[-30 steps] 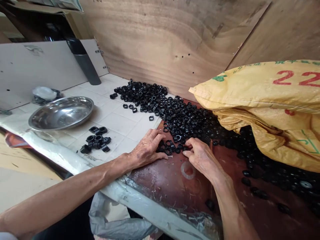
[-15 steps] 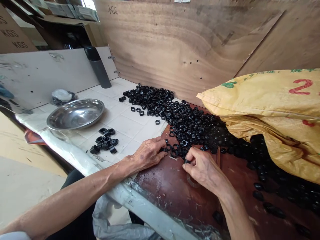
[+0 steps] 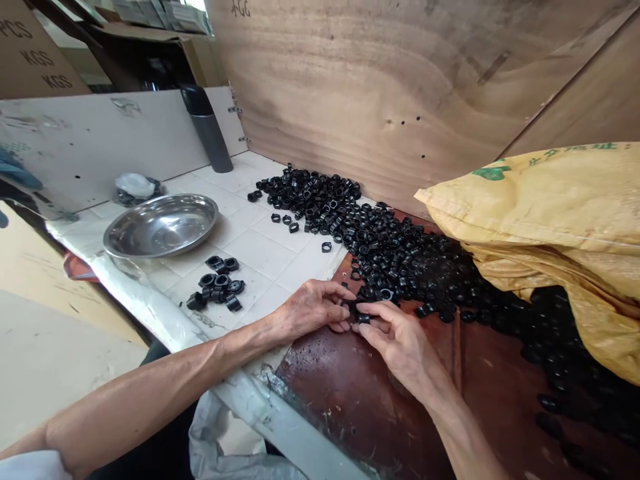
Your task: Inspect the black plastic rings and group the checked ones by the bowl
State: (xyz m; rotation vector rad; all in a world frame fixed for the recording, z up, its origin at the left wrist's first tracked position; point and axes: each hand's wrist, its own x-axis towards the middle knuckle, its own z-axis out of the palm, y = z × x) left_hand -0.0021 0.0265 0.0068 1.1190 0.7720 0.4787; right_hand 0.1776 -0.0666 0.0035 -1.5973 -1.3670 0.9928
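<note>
Left hand (image 3: 313, 310), right hand (image 3: 395, 343) both closed, pinching black rings (image 3: 356, 310) between fingertips, just beside ring pile (image 3: 400, 257); yellow sack (image 3: 540, 213) right, steel bowl (image 3: 161, 227) left.

A big sheet of raw plywood (image 3: 380, 87) walls off the back of the bench, hinged to a white board (image 3: 100, 140) on the left — beyond it, a dark shelf (image 3: 145, 33) carries stacked papers (image 3: 165, 15), and a cardboard carton (image 3: 37, 60) printed "KGS" stands alongside — white tiles (image 3: 260, 230) top the bench.
</note>
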